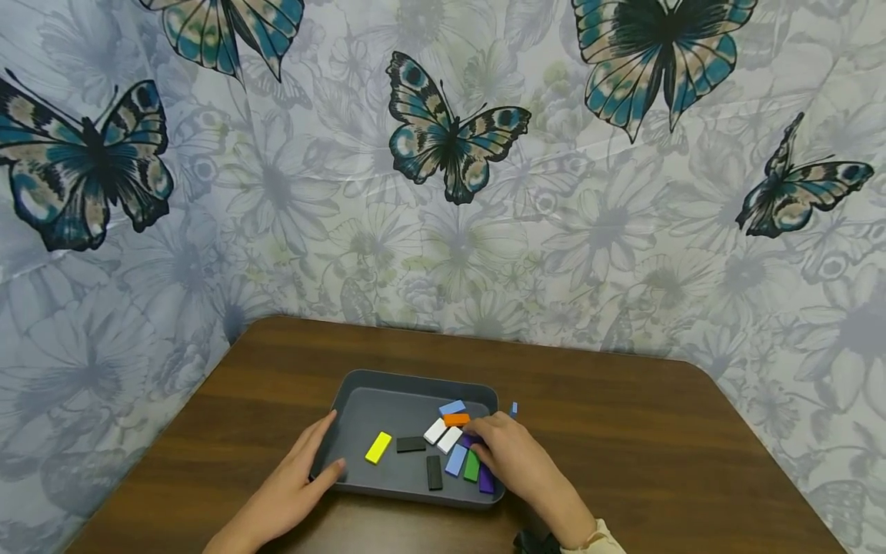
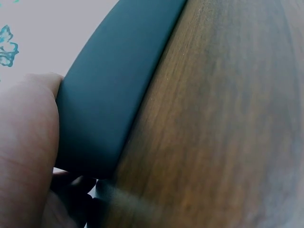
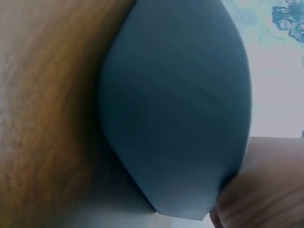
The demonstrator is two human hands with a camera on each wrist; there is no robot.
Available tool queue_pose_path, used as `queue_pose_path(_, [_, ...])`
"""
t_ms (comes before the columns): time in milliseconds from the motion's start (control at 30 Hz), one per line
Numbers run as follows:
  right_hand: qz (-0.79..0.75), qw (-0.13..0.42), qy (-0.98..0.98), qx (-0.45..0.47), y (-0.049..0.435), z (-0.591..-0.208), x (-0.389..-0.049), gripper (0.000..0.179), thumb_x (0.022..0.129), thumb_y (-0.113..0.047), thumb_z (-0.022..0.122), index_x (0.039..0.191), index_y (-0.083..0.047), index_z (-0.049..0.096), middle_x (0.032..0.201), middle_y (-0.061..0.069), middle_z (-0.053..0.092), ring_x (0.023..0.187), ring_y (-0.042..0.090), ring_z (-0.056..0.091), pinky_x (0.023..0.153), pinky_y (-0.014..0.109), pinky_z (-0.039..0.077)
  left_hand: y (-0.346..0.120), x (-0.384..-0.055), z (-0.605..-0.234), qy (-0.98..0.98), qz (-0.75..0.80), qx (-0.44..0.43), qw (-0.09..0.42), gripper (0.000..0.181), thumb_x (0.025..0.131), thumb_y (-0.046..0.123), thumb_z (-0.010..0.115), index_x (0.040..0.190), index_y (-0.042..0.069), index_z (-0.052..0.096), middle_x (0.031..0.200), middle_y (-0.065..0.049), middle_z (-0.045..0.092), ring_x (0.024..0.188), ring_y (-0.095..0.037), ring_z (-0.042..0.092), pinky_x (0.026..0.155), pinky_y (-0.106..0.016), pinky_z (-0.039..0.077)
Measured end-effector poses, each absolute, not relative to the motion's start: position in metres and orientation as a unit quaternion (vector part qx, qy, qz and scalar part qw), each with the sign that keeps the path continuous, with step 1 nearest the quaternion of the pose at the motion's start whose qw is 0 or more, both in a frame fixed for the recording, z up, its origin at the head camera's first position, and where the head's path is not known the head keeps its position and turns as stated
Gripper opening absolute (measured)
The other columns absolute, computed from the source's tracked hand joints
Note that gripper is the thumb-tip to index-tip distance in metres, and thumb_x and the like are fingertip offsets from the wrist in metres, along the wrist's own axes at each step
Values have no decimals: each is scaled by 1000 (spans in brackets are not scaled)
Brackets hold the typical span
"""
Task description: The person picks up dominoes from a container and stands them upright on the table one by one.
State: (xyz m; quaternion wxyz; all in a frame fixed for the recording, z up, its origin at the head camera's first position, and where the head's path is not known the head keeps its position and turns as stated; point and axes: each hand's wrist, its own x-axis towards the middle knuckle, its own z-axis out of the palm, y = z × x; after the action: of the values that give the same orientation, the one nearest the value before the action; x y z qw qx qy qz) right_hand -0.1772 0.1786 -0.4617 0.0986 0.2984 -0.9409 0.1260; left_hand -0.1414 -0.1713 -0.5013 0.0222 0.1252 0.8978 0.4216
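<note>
A dark grey tray (image 1: pixel 367 400) sits on the table, holding several small rectangular blocks. My left hand (image 1: pixel 294 477) holds its near left corner, thumb over the rim and fingers along the outer side. At the tray's right side, my right hand (image 1: pixel 515 462) has thumb and index finger around a purple block (image 1: pixel 467 441), partly hidden by the hand. Close by lie two white blocks (image 1: pixel 434 431), an orange block (image 1: pixel 456 420), blue blocks (image 1: pixel 455 460), a green block (image 1: pixel 471 466) and another purple block (image 1: pixel 487 482). The wrist views mostly show the tray's outer wall (image 2: pixel 109 85).
Further left in the tray are a yellow block (image 1: pixel 378 448) and two black blocks (image 1: pixel 411 444). A small blue block (image 1: pixel 514 409) stands just beyond the right rim. The brown wooden table (image 1: pixel 623 431) meets a butterfly-patterned cloth (image 1: pixel 457 254) behind. Something black (image 1: pixel 536 541) is below the right wrist.
</note>
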Motion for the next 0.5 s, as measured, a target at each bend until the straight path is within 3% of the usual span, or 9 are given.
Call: queue_pose_path(500, [114, 92, -942, 301, 177, -462, -178, 22, 86, -18, 74, 107, -16, 70, 99, -4, 68, 92, 12, 59, 79, 30, 53, -171, -142, -501, 902, 408, 140, -6, 72, 98, 47, 50, 156, 21, 15, 157, -8, 23, 142, -35, 27, 104, -62, 33])
